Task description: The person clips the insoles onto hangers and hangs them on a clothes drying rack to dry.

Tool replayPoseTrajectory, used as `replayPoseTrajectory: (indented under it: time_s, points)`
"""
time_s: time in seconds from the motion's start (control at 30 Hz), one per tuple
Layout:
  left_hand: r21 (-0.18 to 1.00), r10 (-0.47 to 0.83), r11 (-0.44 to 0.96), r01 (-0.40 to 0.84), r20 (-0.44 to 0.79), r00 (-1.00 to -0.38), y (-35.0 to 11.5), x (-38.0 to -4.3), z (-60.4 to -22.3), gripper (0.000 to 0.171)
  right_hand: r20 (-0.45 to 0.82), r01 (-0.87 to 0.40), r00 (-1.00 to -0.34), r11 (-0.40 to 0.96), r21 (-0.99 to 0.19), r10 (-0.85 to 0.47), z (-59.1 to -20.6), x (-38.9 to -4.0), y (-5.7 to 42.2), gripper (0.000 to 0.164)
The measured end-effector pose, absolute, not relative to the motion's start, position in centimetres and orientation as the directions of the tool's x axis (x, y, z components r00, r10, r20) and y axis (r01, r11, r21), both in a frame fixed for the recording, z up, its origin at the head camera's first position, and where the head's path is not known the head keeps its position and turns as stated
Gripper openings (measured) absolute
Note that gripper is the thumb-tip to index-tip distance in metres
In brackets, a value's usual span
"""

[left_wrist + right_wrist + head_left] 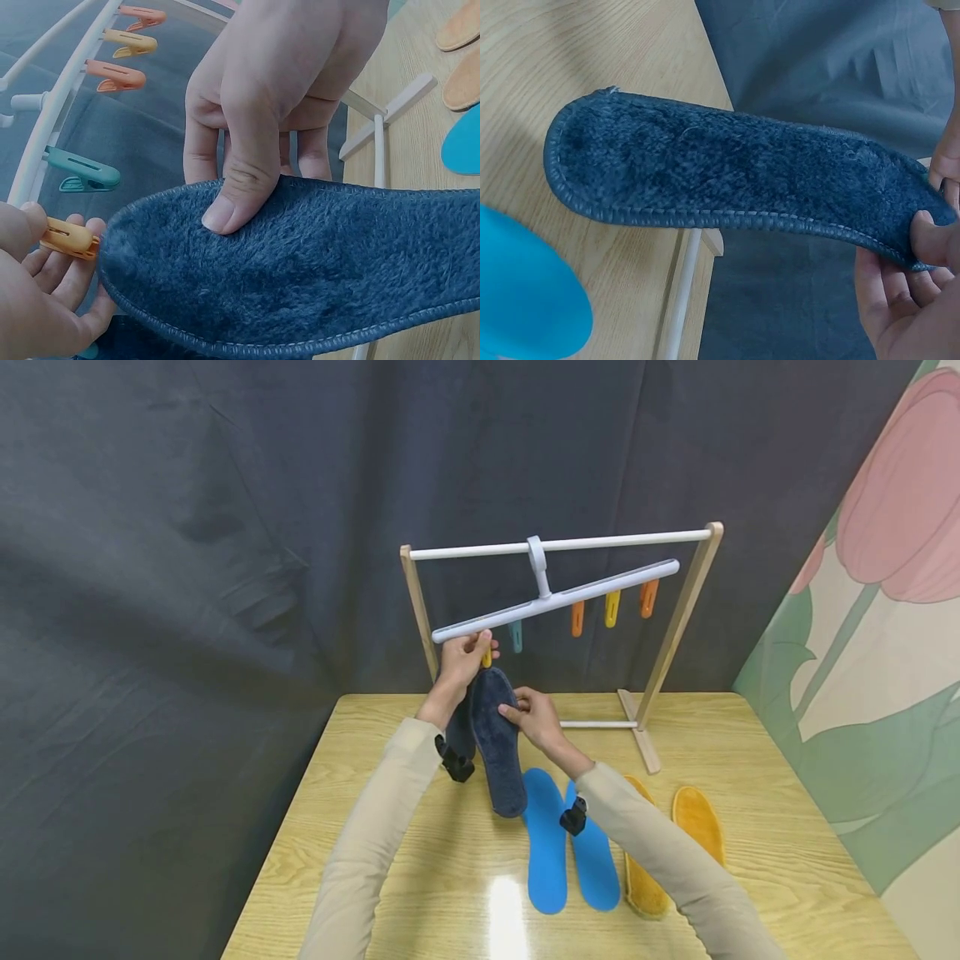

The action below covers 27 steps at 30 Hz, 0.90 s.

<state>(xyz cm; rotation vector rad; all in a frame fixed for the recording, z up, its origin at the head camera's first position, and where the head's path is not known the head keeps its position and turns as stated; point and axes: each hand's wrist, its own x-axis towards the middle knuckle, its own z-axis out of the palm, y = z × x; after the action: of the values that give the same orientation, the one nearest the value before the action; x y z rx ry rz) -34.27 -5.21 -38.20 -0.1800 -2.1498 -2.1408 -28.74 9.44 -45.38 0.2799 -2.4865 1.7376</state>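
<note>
Pinching a yellow clip [487, 657] in the left hand [462, 663], thumb one side, fingers the other; clip end is right at the top edge of a navy insole [498, 752]. Can't tell if its jaws have the edge. Right hand [537, 718] grasps the same insole along its right edge near the top: thumb on the plush face, fingers behind.

Insole: fuzzy short pile, stitched rim, long rounded shape, slight bend. Hangs near-vertical below the hanger's left end, lower end above the surface [420, 877]. Second dark insole [459, 727] sits behind it to the left, partly hidden.

Hanger [558, 602]: smooth pale bar, hooked on the rack's white rod [630, 540], tilted, left end low. Other clips along it, left to right: teal [516, 637], orange [577, 619], yellow [612, 608], orange [648, 598]. Rack posts are light wood.

Pose: left forearm reaches up from near left, hand just under the bar. Right forearm slants in from near right, lower, passing over the flat lots: two smooth matte blue insoles [547, 860], then two fuzzy orange-yellow ones [699, 822] further right. Surface is wood-grain. Both sleeves beige.
</note>
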Motion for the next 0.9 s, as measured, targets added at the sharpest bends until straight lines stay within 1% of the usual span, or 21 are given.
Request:
replayPoseTrajectory:
  time_s: [0.17, 0.4, 0.9]
  points:
    - [0.988, 0.018, -0.004, 0.153, 0.153, -0.988, -5.24, -34.24, -38.18, 0.033, 0.198, -0.218, -0.976, 0.342, -0.914, -0.093, -45.34, -29.0, 9.43, 0.021]
    - [0.989, 0.034, -0.001, 0.146, 0.146, -0.989, -5.33, -34.42, -38.31, 0.033, 0.182, -0.201, -0.979, 0.312, -0.929, -0.088, -44.89, -29.18, 9.2, 0.022]
    - [0.99, 0.05, -0.01, 0.142, 0.142, -0.989, -5.34, -34.47, -38.39, 0.035, 0.238, -0.245, -0.969, 0.273, -0.93, -0.061, -44.48, -29.59, 9.02, 0.022]
